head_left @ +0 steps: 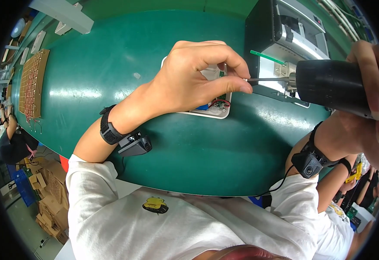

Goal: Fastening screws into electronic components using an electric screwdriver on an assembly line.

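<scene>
Thumb (pixel 232 85) and forefinger (pixel 226 56) of the left hand (pixel 193 76) come together in a pinch at the tip of a metal bit (pixel 269 79), the grip nearly closed there, with a rounded gap between the two digits farther back; whether a screw is caught at the tip is too small to tell. The bit runs leftward from a black driver (pixel 332 82), held roughly level, and the right hand (pixel 368 76) grasps its rear, fingers wrapped over the body, part of that grip lost at the dark rim of the view. Beneath the left hand, partly hidden by it, an open white case (pixel 221 114) lies on the green worktop (pixel 167 167); a blue part (pixel 203 107), red and black wires (pixel 219 102) and a piece of green circuit board (pixel 229 96) show inside. Each wrist wears a strapped black camera, one on the left (pixel 137 145) and one on the right (pixel 308 165). Beyond the driver stands a black and silver machine (pixel 261 32), a thin green strip (pixel 265 56) slanting out in front. At the worktop's far left, a tan board (pixel 35 82) carries reddish wires.
</scene>
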`<state>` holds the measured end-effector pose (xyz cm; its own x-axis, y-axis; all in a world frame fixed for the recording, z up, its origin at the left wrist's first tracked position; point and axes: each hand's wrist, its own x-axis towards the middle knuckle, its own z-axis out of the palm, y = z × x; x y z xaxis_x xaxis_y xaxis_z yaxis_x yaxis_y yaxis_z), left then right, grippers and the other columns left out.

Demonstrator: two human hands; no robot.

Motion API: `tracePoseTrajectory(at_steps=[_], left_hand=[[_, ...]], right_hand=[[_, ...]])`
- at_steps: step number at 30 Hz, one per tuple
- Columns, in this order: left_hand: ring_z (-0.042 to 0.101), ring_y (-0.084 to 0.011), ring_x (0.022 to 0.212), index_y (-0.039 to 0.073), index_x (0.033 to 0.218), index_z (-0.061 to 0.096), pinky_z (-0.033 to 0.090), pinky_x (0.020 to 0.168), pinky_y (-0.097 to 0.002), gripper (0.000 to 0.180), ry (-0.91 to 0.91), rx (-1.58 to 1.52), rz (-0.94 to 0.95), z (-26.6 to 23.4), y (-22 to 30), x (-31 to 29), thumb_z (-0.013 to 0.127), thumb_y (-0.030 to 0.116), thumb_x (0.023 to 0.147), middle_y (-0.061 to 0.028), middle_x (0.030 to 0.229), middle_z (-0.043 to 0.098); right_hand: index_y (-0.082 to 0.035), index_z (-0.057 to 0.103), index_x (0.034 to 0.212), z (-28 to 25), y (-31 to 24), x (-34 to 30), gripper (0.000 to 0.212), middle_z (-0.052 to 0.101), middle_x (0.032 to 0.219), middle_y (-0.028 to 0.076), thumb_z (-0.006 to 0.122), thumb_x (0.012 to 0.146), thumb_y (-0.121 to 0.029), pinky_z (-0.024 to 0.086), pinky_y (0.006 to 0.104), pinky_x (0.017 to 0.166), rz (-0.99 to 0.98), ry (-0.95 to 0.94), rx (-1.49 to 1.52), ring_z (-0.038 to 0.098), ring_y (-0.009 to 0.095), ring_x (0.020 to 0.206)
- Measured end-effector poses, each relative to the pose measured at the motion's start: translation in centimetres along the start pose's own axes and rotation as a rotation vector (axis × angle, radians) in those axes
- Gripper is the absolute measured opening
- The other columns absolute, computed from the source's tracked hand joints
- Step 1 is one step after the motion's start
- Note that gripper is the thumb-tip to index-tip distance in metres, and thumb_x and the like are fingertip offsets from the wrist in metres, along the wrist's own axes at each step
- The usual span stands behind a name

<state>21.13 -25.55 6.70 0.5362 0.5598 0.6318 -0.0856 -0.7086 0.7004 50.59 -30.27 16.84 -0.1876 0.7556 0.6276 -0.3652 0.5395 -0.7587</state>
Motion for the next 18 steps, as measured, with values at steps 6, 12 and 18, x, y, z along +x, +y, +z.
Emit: tracePoseTrajectory(at_steps=[6,12,18], left_hand=[[0.071,-0.0177,0.076,-0.002,0.092,0.072,0.056,0.066,-0.0275,0.018,-0.011,0.056,0.033,-0.04,0.05,0.02,0.086,0.0,0.081,-0.0101,0.086,0.075],[0.07,-0.0172,0.075,-0.001,0.094,0.072,0.055,0.064,-0.0273,0.02,-0.008,0.095,0.062,-0.12,0.0,-0.01,0.087,0.002,0.081,-0.0097,0.087,0.074],[0.069,-0.0173,0.075,-0.002,0.096,0.072,0.054,0.064,-0.0269,0.021,0.006,0.074,0.044,0.29,-0.09,-0.18,0.086,0.0,0.081,-0.0091,0.087,0.074]], right_hand=[[-0.002,0.051,0.109,0.11,-0.02,-0.41,0.024,0.05,0.073,0.004,0.047,0.1,-0.023,0.043,0.0338,0.065,0.0,0.004,0.008,0.046,0.013,0.056],[-0.002,0.051,0.109,0.32,0.03,-0.72,0.024,0.05,0.074,0.004,0.046,0.1,-0.023,0.042,0.034,0.065,0.0,0.002,0.013,0.046,0.013,0.057],[-0.002,0.052,0.109,0.43,0.3,-0.83,0.024,0.05,0.074,0.004,0.046,0.099,-0.023,0.042,0.0343,0.066,-0.001,-0.003,0.016,0.046,0.013,0.058]])
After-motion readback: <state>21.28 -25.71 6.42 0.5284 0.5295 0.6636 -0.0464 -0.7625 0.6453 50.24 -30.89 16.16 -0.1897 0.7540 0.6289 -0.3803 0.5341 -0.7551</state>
